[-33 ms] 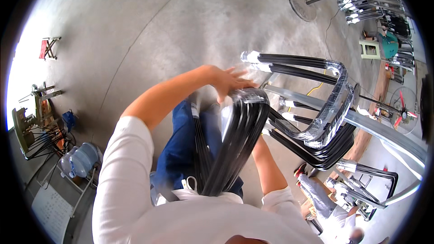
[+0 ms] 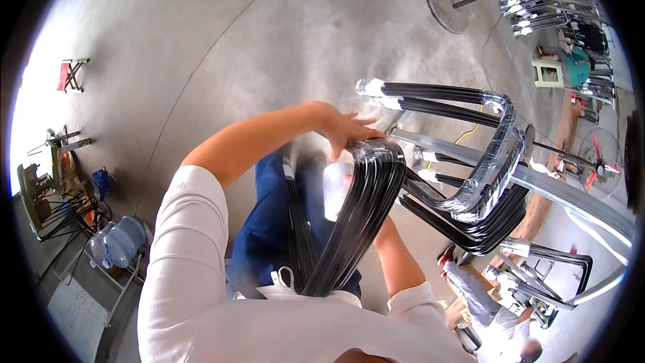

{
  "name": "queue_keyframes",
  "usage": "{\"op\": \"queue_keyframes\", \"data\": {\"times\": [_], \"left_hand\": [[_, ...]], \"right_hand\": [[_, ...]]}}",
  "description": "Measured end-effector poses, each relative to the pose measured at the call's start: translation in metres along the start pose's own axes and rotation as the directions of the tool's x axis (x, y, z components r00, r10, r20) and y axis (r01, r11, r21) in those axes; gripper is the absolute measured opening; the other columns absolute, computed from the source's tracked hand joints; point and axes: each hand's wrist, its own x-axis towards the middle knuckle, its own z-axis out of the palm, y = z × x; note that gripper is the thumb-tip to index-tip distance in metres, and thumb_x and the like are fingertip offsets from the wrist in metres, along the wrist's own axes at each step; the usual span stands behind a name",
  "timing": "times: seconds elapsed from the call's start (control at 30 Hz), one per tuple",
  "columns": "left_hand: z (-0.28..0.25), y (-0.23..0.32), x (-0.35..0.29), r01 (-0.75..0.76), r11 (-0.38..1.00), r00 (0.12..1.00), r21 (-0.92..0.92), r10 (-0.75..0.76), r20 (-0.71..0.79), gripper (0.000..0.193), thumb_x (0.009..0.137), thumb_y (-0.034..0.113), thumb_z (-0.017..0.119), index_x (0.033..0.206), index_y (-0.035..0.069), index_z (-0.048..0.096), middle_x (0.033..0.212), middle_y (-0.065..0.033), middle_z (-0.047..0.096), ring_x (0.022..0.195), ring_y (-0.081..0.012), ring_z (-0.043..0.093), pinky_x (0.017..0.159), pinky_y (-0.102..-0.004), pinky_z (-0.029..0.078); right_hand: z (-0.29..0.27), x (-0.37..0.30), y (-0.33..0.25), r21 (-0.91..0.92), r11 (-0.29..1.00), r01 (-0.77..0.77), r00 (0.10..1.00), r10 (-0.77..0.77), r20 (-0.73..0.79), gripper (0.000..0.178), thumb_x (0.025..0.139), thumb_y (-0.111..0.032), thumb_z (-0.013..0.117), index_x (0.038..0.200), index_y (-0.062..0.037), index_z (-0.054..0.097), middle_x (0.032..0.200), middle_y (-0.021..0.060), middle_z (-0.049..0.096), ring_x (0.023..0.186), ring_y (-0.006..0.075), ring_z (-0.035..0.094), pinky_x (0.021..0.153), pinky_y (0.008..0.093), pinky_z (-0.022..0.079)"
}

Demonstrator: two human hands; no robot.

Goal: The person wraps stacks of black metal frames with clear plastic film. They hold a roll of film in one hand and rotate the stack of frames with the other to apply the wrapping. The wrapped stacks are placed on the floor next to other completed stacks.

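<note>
A bundle of black bent metal tubes [image 2: 363,212] stands tilted against my lap, with shiny clear film round its upper bend. My left hand [image 2: 346,129] rests on that bend from the far left side, its fingers spread and apart. My right forearm [image 2: 398,255] passes behind the bundle, which hides the right hand. Beside the bundle's left edge is a whitish, translucent cylinder [image 2: 336,191] that looks like a roll of wrapping film; what holds it is hidden. More black tubes [image 2: 300,212] of the bundle run down between my legs.
To the right, film-wrapped tube bundles [image 2: 494,154] lie on a metal rack bar [image 2: 564,191]. A round stand base [image 2: 448,8] is at far right. Water bottles [image 2: 124,240] and a folding stool [image 2: 70,75] stand at left. Another person [image 2: 480,302] works at lower right.
My left hand has shifted slightly right and its fingers show less blur. The bundle's top has moved a little right and down. The whitish cylinder shows more clearly beside it.
</note>
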Motion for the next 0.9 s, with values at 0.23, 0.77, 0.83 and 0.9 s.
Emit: {"op": "queue_keyframes", "data": {"times": [0.23,0.77,0.83,0.9], "left_hand": [[0.008,-0.023,0.011,-0.055,0.819,0.993,-0.571,0.105,0.055,0.115,0.03,0.01,0.064,0.136,0.014,0.019,0.13,-0.0158,0.033,0.124,-0.0329,0.027,0.101,-0.0382,0.018],[0.013,-0.032,0.015,-0.106,0.862,0.994,-0.496,0.085,-0.065,0.09,0.028,0.004,0.059,0.116,0.008,0.04,0.106,-0.0137,0.046,0.107,-0.0307,0.041,0.091,-0.0351,0.032],[0.018,-0.028,0.014,-0.108,0.845,0.992,-0.524,0.057,-0.112,0.086,0.032,0.003,0.059,0.116,0.008,0.039,0.107,-0.0141,0.047,0.107,-0.0307,0.04,0.091,-0.0356,0.031],[0.021,-0.036,0.014,-0.167,0.841,0.985,-0.514,0.115,-0.132,0.083,0.039,0.003,0.06,0.119,0.008,0.037,0.109,-0.0154,0.046,0.109,-0.0318,0.039,0.092,-0.038,0.03]], "right_hand": [[-0.003,-0.003,0.001,0.028,0.998,0.05,0.998,-0.049,-0.024,0.035,0.082,-0.021,0.057,0.108,0.003,0.051,0.097,0.0122,0.059,0.083,0.0133,0.058,0.067,0.027,0.05],[-0.019,-0.012,-0.081,-0.639,0.765,-0.08,0.874,-0.254,-0.414,0.069,0.063,-0.019,0.075,0.116,0.002,0.037,0.103,0.0148,0.053,0.089,0.0193,0.056,0.071,0.03,0.049],[0.003,-0.015,-0.114,-0.815,0.57,-0.099,0.823,-0.414,-0.39,0.074,0.06,-0.017,0.076,0.115,0.0006,0.031,0.101,0.0157,0.052,0.09,0.0241,0.055,0.074,0.0342,0.05],[-0.006,-0.012,-0.132,-0.861,0.497,-0.105,0.838,-0.422,-0.345,0.069,0.062,-0.016,0.073,0.114,0.0013,0.032,0.1,0.0163,0.051,0.087,0.0258,0.056,0.069,0.035,0.051]]}}
